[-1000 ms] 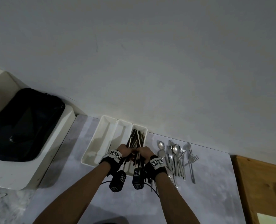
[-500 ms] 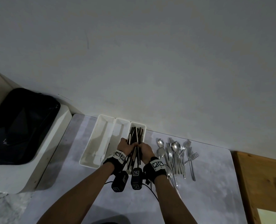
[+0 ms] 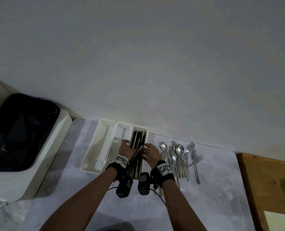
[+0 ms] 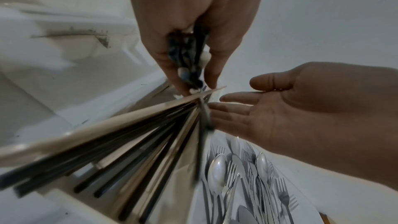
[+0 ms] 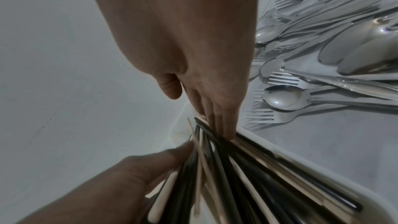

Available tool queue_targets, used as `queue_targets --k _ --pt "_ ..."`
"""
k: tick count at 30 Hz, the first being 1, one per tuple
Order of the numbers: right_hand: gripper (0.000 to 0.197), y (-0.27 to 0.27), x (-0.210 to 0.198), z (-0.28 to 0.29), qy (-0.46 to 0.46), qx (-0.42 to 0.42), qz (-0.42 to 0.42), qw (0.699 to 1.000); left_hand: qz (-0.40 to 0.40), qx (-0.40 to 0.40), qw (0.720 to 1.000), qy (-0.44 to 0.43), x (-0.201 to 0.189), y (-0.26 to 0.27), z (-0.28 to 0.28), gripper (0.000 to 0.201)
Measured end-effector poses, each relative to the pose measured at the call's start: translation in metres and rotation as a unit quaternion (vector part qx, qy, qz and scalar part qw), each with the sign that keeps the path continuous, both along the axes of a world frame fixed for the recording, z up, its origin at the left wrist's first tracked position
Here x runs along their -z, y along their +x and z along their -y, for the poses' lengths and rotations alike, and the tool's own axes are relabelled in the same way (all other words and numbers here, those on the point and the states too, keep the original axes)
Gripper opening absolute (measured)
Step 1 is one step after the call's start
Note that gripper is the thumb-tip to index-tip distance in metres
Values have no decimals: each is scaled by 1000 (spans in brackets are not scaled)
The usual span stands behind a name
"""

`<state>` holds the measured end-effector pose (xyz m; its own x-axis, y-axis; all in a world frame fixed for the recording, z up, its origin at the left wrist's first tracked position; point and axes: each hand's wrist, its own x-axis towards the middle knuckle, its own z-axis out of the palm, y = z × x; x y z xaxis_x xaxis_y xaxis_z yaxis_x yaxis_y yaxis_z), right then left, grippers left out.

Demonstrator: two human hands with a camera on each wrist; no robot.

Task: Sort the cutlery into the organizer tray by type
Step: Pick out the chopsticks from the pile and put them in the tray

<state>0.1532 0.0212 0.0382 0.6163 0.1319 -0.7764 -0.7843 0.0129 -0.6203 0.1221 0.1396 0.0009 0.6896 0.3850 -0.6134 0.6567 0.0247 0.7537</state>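
Head view, wristbands (image 3: 163,168) bearing square black-white markers

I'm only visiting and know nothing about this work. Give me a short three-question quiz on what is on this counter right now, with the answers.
1. True or false: the loose pile of silver metal spoons and forks lies inside the white plastic three-compartment organizer tray.
2. Which compartment holds the bundle of black and pale chopsticks: A left, B middle, C right?
3. Fill in: the left hand holds the ____.

Key: 1 false, it lies on the grey marbled countertop right of the tray. 2 C. 3 chopsticks; the right hand touches them with straight fingers.
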Motion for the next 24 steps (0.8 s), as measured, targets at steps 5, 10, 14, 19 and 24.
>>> queue_targets --k 5,10,14,19,24 --pt "20 -4 3 4 15 5 0 1000 1 11 1000 20 -2 -2 -1 54" --pt "22 -7 5 6 22 -5 2 1000 21 49 997 58 1 -7 1 43" --pt "19 -10 1 6 21 -10 7 1000 40 47 996 62 -2 -13 -4 36" --pt "18 -15 -3 6 30 -12 9 999 38 29 996 70 -2 -25 -15 44" --pt "18 -20 2 7 -21 -57 41 997 22 44 996 79 -4 -41 -28 45"
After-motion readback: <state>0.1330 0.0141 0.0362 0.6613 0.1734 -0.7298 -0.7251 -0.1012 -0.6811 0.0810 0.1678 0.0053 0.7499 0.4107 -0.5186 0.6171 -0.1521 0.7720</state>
